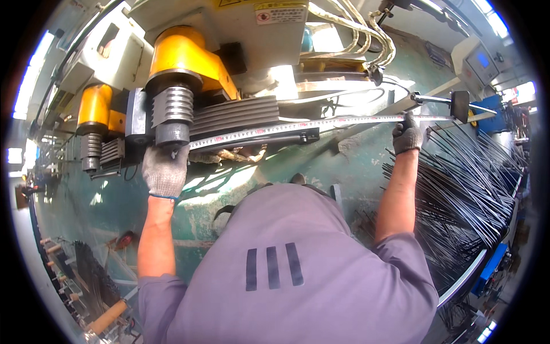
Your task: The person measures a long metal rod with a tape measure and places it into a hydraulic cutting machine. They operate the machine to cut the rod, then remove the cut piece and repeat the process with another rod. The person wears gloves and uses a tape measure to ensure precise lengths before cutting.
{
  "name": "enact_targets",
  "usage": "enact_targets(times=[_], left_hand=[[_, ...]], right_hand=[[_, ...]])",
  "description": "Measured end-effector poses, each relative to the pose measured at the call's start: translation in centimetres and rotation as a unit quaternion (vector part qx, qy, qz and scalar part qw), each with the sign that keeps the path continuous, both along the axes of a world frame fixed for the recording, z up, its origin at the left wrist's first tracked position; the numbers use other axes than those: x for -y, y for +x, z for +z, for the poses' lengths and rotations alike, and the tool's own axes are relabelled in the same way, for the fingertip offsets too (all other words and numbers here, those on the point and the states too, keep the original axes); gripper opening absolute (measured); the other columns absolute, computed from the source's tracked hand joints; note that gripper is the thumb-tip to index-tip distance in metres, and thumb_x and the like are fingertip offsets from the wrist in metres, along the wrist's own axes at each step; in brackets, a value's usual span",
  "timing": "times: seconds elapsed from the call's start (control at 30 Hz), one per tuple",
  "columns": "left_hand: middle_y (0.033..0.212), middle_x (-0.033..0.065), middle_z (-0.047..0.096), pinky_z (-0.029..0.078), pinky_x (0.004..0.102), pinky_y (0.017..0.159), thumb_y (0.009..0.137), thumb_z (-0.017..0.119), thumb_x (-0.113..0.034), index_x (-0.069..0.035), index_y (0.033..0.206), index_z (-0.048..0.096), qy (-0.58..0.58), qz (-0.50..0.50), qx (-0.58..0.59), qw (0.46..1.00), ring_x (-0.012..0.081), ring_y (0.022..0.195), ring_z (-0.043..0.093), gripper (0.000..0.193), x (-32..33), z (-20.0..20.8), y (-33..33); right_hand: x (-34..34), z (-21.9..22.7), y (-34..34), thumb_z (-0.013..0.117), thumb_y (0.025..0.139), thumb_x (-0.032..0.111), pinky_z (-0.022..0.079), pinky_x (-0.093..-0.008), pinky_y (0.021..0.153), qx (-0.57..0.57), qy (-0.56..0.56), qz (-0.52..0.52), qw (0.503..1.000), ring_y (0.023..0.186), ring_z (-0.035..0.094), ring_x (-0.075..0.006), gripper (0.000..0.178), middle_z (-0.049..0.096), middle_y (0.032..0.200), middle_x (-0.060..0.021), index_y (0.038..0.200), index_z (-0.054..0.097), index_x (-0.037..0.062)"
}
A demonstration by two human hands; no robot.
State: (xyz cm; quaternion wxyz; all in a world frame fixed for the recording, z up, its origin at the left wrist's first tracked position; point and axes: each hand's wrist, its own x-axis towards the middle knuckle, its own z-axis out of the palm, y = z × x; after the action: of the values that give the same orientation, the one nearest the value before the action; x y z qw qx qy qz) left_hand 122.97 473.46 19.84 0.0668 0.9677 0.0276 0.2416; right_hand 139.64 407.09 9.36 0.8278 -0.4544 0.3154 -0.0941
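A tape measure's white blade stretches across the front of the machine, from beside my left hand to past my right hand. My left hand, in a grey work glove, is raised against the lower end of a ribbed steel cylinder; its fingertips are hidden there. At the right, my right hand, gloved with dark fingers, is closed on the blade, one finger over its upper edge. Just under the blade runs a dark bar. The blade's right end lies near a black block on a rod.
Yellow machine heads rise at the upper left, beside grey ribbed plates. Many thin metal rods lie bundled on the right. Beyond them stands a control box with a screen. Pale hoses hang at the top. The green floor is scuffed.
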Motion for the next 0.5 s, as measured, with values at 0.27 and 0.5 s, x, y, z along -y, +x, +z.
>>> enact_targets(times=[0.27,0.5], left_hand=[[0.090,0.0138,0.079,0.062,0.0471,0.086,0.087,0.090,-0.031,-0.007,0.086,0.081,0.055,-0.032,-0.010,0.998,0.0362,0.087,0.075,0.025,-0.5,-0.4,0.1],[0.090,0.0103,0.078,0.061,0.0463,0.085,0.091,0.089,-0.030,-0.010,0.094,0.084,0.051,-0.029,-0.029,0.998,0.0332,0.087,0.074,0.021,-0.4,0.0,0.3]], right_hand=[[1.1,-0.1,0.5,0.075,0.110,0.033,0.038,-0.0230,0.049,-0.035,-0.017,0.017,0.999,0.060,0.054,-0.0107,0.026,0.062,0.084,0.0019,0.115,0.074,0.0079],[1.4,0.2,0.2,0.071,0.112,0.032,0.038,-0.0239,0.050,-0.029,-0.030,0.014,0.999,0.063,0.052,-0.0109,0.026,0.062,0.085,0.0011,0.120,0.071,0.0075]])
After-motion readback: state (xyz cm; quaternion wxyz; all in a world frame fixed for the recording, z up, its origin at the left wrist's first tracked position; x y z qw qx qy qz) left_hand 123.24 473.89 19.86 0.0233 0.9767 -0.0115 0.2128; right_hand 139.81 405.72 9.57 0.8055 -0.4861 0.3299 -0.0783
